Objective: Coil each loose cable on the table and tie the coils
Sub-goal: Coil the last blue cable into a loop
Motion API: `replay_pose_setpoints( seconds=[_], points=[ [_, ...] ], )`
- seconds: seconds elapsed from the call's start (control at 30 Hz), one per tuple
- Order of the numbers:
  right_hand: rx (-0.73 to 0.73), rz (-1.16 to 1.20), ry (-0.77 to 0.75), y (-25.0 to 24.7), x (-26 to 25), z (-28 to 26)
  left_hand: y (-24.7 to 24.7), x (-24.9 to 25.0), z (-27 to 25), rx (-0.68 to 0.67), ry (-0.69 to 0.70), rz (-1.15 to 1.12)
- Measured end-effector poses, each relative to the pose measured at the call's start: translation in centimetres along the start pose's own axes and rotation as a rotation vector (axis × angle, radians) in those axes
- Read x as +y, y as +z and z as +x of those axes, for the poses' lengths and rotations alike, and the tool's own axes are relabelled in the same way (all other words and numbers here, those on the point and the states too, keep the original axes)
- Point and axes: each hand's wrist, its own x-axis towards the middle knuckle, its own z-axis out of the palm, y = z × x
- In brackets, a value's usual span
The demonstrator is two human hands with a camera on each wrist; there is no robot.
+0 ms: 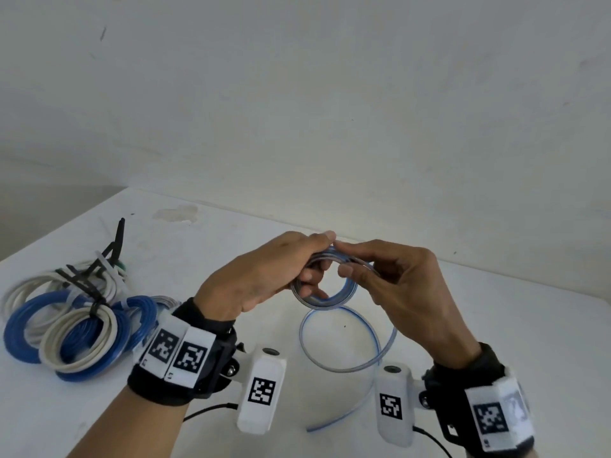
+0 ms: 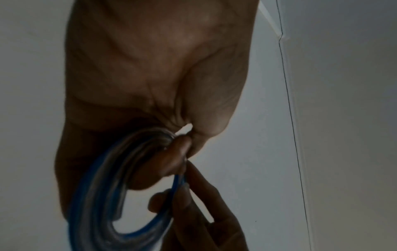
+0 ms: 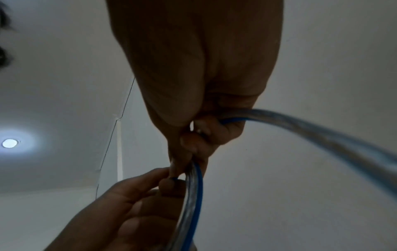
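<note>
Head view: both grips, left hand [image 1: 261,276] and right hand [image 1: 400,279], pinch the clear-blue cable coil [image 1: 325,285] between them.

Counts, head view. Hands: 2, left hand [image 1: 264,276] and right hand [image 1: 400,285]. Cable being coiled [image 1: 325,289]: 1, clear with blue stripe. Finished coils [image 1: 76,322] at the table's [image 1: 463,309] left edge: blue 2–3, white about 3; overlap prevents exact count. Black ties [image 1: 96,276]: at least 2.
</note>
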Motion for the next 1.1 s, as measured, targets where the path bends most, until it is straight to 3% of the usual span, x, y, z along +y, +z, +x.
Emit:
replay_pose_setpoints(
  seconds=[0.2,0.4,0.5,0.57,0.67,0.8,1.0,1.1],
  points=[
    [0.125,0.269,0.043,0.3,-0.3,0.3,-0.5,0.4,0.4,0.103,0.098,-0.315],
    [0.241,0.484,0.070,4.3,-0.5,-0.1,-0.6,0.6,0.5,0.199,0.190,-0.491],
    [0.289,0.488,0.063,4.2,-0.2,0.0,-0.1,0.6,0.7,0.222,0.193,-0.472],
    [0.279,0.462,0.056,2.9,0.1,0.4,-0.4,0.3,0.4,0.210,0.230,-0.301],
    [0.167,0.403,0.061,0.3,0.3,0.6,-1.5,-0.1,-0.2,0.150,0.261,-0.020],
    [0.070,0.357,0.066,-1.1,0.5,0.6,-2.2,-0.2,-0.6,0.139,0.266,0.036],
    [0.352,0.453,0.056,1.2,0.4,0.6,-1.8,0.0,-0.3,0.326,0.386,-0.060],
    [0.405,0.510,0.043,3.5,0.1,0.2,-1.2,0.0,-0.2,0.392,0.416,-0.131]
  ],
)
